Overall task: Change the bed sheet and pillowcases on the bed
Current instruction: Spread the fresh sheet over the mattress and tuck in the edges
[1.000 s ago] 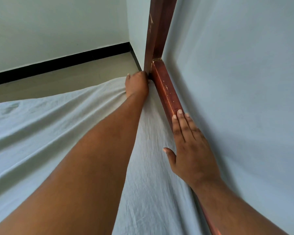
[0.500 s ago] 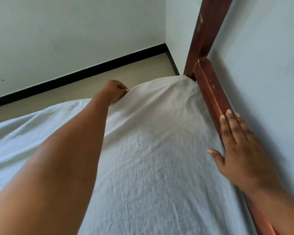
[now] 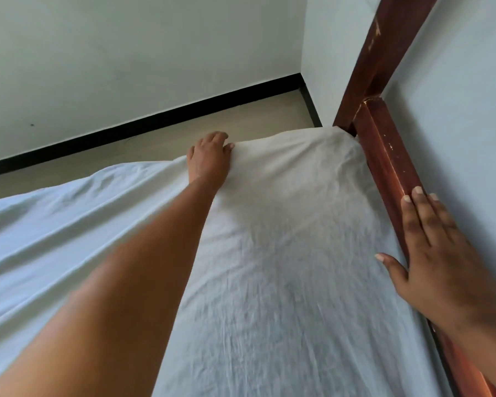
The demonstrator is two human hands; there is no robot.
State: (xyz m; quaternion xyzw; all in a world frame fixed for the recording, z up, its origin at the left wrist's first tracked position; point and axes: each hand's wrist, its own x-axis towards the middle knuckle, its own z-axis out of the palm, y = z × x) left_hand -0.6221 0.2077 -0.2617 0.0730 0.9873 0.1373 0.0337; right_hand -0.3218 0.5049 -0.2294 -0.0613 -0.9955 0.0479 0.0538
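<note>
Nearest me, my right hand [image 3: 438, 265] lies flat on the wooden rail [image 3: 390, 164]. Its fingers [image 3: 421, 213] are straight and close together, holding nothing, and the thumb is spread out to their left, over the sheet [image 3: 284, 253]. The white, creased sheet lies to the left of those fingers. It is spread across the bed under my left forearm and drawn over the corner where the rail meets the post [image 3: 384, 53].

Further off, my left hand [image 3: 209, 159] sits on the bed's far edge, well left of the post. Its fingers [image 3: 212, 138] are curled down over that edge, gripping the sheet there. Beyond those fingers are a strip of beige floor [image 3: 212, 124] and a pale wall [image 3: 126, 53] with dark skirting.

A second ago my left fingers were pushed into the corner against the post, and the sheet was pulled into folds there. Since then they have moved left along the edge, and the sheet lies smoother over the corner. My right fingers have stayed on the rail.
</note>
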